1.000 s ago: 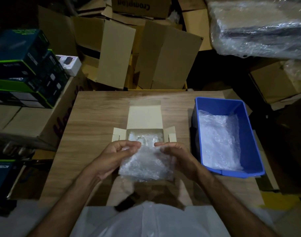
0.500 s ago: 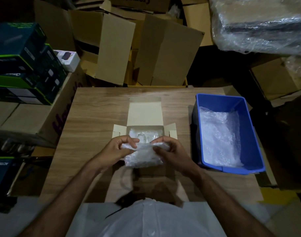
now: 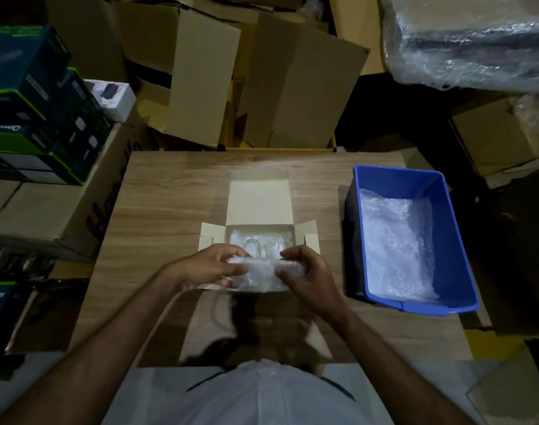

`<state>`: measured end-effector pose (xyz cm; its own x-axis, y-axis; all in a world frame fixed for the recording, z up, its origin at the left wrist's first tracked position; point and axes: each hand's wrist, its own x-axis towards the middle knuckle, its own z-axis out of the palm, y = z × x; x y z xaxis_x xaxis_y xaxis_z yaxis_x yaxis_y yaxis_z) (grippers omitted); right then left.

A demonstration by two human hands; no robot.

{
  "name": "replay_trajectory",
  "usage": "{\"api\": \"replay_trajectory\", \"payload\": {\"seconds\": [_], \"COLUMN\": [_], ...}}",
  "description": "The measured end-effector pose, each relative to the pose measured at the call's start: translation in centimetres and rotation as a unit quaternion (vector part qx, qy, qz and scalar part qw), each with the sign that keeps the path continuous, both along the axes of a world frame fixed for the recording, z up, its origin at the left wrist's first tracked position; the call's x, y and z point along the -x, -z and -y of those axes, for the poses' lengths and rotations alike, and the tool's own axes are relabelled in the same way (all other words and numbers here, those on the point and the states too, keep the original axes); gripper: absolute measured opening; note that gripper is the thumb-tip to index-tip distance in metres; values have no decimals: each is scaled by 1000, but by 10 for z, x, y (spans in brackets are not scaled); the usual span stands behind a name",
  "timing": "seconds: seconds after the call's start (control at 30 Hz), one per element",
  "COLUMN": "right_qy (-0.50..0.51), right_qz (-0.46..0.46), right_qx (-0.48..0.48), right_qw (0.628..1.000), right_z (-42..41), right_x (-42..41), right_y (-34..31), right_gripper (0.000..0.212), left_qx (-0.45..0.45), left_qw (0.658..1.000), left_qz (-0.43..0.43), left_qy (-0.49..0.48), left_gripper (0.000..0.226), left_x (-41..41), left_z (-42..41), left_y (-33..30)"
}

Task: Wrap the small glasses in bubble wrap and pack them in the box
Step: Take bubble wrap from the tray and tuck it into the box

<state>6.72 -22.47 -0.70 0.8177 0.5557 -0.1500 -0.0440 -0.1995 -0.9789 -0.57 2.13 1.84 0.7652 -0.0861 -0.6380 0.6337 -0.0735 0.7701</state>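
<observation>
The bubble-wrap bundle [image 3: 260, 276] is getting tighter than a second ago. Left hand [image 3: 211, 266] and right hand [image 3: 305, 273] are both gripping it — wrapping a glass — just above the box [image 3: 259, 207]. Next, probably lowering it in.

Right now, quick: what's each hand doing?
Left hand: fingers curled round the left end of the bubble-wrap bundle, gripping it.
Right hand: pinching the bundle's right end.
</observation>
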Motion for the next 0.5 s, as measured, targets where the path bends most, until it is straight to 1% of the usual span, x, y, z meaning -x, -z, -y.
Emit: {"api": "replay_trajectory", "payload": {"seconds": [0.07,0.13,0.2,0.27,0.37,0.43,0.5], "right_qy": [-17,-31,-27,-17,-25,-32,-31], "right_qz": [39,103,144,151,164,195,222], "right_qx": [26,68,99,122,159,204,258], "right_qw": [999,992,984,981,973,959,940], "right_z": [-2,-4,-5,-6,-5,-5,-5], "right_x": [-1,-1,-1,2,9,13,14], "right_y": [7,16,26,29,28,25,24], "right_gripper": [27,21,19,22,30,26,22], "left_qx": [-32,-83,-126,-144,-179,-238,-302], "left_qw": [999,995,988,981,972,950,914], "left_qz": [22,50,87,126,149,191,259], "left_qy": [-5,1,6,9,35,66,82], "left_gripper": [15,12,11,12,24,32,34], "left_x": [-7,-14,-24,-35,-58,-76,-91], "left_z": [1,2,1,-2,-5,0,12], "left_y": [2,6,13,24,40,50,58]}}
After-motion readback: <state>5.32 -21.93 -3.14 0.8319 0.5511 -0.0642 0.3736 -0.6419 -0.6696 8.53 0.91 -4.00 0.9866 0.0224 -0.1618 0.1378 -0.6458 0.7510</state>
